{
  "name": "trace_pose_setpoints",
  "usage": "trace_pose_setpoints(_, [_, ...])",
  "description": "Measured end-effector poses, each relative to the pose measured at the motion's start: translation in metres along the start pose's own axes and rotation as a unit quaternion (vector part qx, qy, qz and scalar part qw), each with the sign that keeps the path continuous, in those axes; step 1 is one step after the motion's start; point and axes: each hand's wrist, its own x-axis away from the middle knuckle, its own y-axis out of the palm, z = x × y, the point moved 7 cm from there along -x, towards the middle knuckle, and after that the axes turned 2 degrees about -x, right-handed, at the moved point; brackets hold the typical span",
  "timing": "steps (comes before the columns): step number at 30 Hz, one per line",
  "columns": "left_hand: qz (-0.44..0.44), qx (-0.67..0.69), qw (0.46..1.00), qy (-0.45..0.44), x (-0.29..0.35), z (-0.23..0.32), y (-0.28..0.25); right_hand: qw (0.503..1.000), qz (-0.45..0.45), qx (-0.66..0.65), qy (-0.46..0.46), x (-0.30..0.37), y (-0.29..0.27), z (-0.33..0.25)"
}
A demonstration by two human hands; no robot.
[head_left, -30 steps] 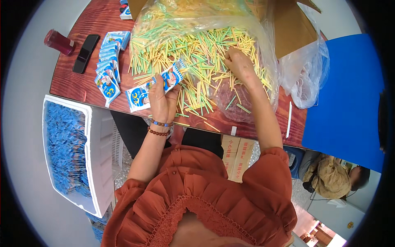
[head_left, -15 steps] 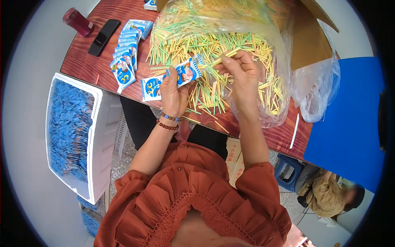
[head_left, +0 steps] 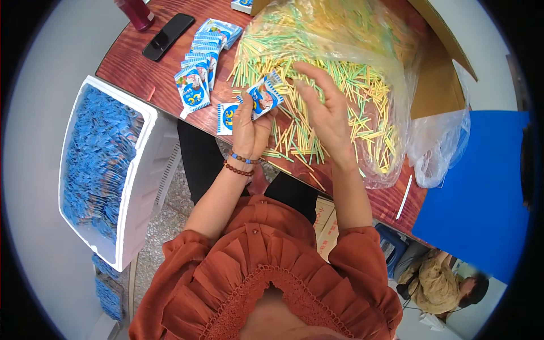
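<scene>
My left hand (head_left: 249, 127) holds a small blue-and-white packet (head_left: 264, 96) above the front edge of the red-brown table (head_left: 130, 73). Just to its right, my right hand (head_left: 326, 110) hovers with its fingers spread over a heap of yellow and green sticks (head_left: 340, 96) lying on a clear plastic bag. I cannot see a stick between its fingers. Another packet (head_left: 226, 117) lies flat below my left hand. A row of similar packets (head_left: 198, 62) is stacked overlapping to the left.
A white foam box (head_left: 141, 170) full of blue packets stands at the left, beside the table. A black phone (head_left: 168, 35) and a dark red bottle (head_left: 135, 12) lie at the far left. A brown cardboard box (head_left: 436, 85) sits behind the sticks. A person sits at lower right.
My right hand has lifted off the stick pile and opened its fingers beside the packet. My left hand kept holding the packet. The view has shifted.
</scene>
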Motion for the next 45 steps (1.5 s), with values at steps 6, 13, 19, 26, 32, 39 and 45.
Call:
trace_pose_setpoints(6, [0.019, 0.06, 0.998, 0.005, -0.007, 0.006, 0.005, 0.985, 0.015, -0.015, 0.171, 0.011, 0.036, 0.017])
trace_pose_setpoints(13, [-0.024, 0.05, 0.998, 0.035, -0.002, 0.041, -0.01, 0.996, -0.015, -0.053, 0.077, -0.011, 0.05, 0.008])
trace_pose_setpoints(19, [0.132, -0.142, 0.956, 0.219, 0.013, 0.098, -0.042, 0.955, -0.064, -0.211, 0.2, -0.04, 0.093, 0.03])
trace_pose_setpoints(26, [0.185, -0.664, 0.672, 0.27, 0.011, 0.172, -0.054, 0.959, -0.18, -0.137, 0.169, -0.064, 0.176, 0.057])
trace_pose_setpoints(32, [0.222, -0.872, 0.384, 0.209, -0.008, 0.146, -0.036, 0.946, -0.208, -0.109, 0.222, -0.071, 0.18, 0.071])
trace_pose_setpoints(39, [0.27, -0.866, 0.353, 0.229, -0.024, 0.139, -0.021, 0.96, 0.054, 0.274, 0.007, -0.166, 0.117, 0.075])
trace_pose_setpoints(45, [0.276, -0.855, 0.37, 0.236, -0.03, 0.138, -0.026, 0.96, -0.181, 0.171, 0.125, -0.193, 0.165, 0.118])
